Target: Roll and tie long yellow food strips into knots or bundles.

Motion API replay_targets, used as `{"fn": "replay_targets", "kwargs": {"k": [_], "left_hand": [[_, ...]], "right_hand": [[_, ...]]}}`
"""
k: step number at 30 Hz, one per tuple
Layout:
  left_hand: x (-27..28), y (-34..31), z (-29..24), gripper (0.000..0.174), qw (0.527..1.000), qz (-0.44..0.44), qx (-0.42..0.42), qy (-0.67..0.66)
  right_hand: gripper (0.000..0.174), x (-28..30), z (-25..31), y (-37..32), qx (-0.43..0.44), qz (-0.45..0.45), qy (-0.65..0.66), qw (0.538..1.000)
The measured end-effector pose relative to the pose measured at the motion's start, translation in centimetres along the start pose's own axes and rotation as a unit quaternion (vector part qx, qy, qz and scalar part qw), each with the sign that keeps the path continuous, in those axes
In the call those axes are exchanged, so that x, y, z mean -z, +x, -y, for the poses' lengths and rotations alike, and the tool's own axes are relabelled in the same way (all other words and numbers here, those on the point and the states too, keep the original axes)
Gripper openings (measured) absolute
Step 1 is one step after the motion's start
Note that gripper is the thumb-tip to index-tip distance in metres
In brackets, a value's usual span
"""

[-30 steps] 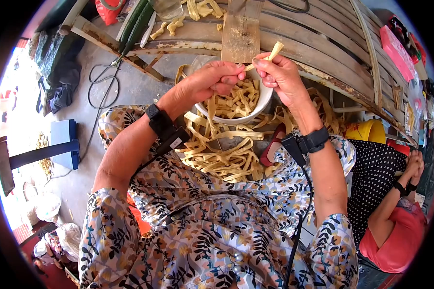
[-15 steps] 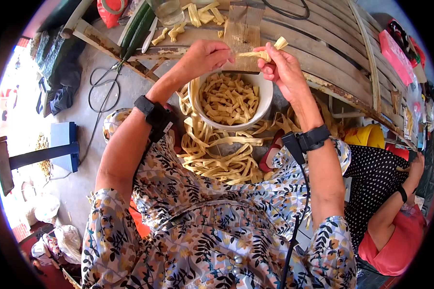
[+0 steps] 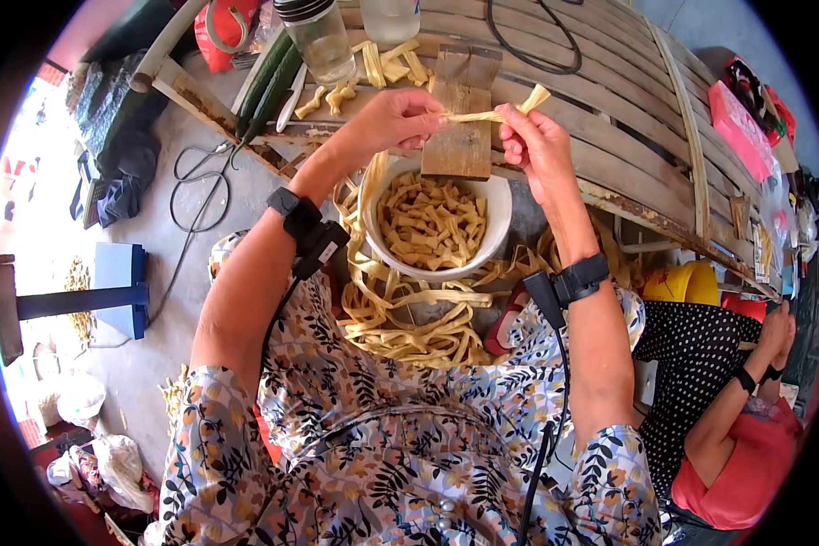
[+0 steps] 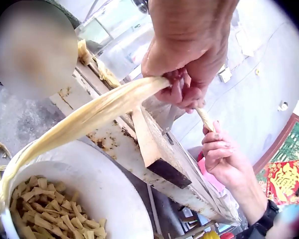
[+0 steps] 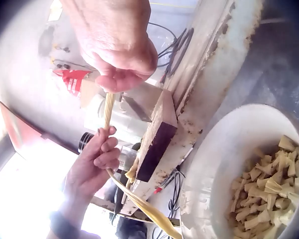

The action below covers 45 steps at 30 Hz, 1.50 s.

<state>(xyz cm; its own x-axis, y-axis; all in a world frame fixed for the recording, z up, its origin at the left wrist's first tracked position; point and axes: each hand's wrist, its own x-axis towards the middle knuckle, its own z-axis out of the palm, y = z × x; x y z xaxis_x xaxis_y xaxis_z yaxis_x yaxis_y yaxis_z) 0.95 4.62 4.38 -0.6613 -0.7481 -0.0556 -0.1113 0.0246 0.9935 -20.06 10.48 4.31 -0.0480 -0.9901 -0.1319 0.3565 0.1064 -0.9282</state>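
My left hand (image 3: 393, 120) and right hand (image 3: 539, 146) are apart above the bench edge. A pale yellow strip (image 3: 471, 116) runs between them, pinched in the fingers of each. In the right wrist view that stretch of strip (image 5: 108, 110) looks twisted like a cord. The strip's fanned end (image 3: 537, 96) sticks out past the right fingers. From the left hand, its flat tail (image 4: 84, 114) hangs down over the rim of a white bowl (image 3: 499, 214). Short yellow pieces (image 3: 432, 218) fill much of the bowl.
A wooden board (image 3: 457, 150) juts from the slatted bench (image 3: 610, 109) over the bowl; a metal blade (image 4: 169, 119) rises from it. Jars (image 3: 323, 45), cucumbers (image 3: 268, 82) and yellow knots (image 3: 338, 96) lie left. Loose strips (image 3: 409, 318) pile below. A seated person (image 3: 746, 446) is at right.
Close together at first, my hands have moved apart, drawing the strip out between them. The head view has shifted, showing more of the jars and board. The seated person's hands moved.
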Motion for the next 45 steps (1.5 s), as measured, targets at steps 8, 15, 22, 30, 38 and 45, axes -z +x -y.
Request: {"fn": "replay_targets", "kwargs": {"k": [8,15,22,30,38,45], "left_hand": [[0.6,2.9,0.0,0.017,0.972,-0.179,-0.051,0.143],[0.9,4.0,0.8,0.017,0.963,-0.216,-0.058,0.152],[0.9,4.7,3.3,0.016,0.934,-0.257,-0.081,0.233],[-0.6,-1.3,-1.4,0.025,0.994,-0.082,0.036,-0.068],[-4.3,-3.5,0.1,0.016,0.997,-0.033,-0.012,0.075],[-8.0,-4.5,-0.5,0.015,0.885,-0.012,-0.193,0.423]], "right_hand": [[0.016,-0.8,-0.7,3.5,0.07,-0.06,0.018,0.996],[0.016,-0.6,-1.6,5.0,0.079,-0.075,0.027,0.994],[0.015,-0.1,-3.3,5.8,0.064,-0.114,-0.079,0.988],[0.025,-0.1,-0.5,-1.6,0.004,0.038,-0.273,0.961],[0.023,-0.3,1.2,-4.1,0.092,-0.016,-0.28,0.955],[0.02,0.6,-3.2,-2.9,-0.15,0.083,-0.184,0.968]]}}
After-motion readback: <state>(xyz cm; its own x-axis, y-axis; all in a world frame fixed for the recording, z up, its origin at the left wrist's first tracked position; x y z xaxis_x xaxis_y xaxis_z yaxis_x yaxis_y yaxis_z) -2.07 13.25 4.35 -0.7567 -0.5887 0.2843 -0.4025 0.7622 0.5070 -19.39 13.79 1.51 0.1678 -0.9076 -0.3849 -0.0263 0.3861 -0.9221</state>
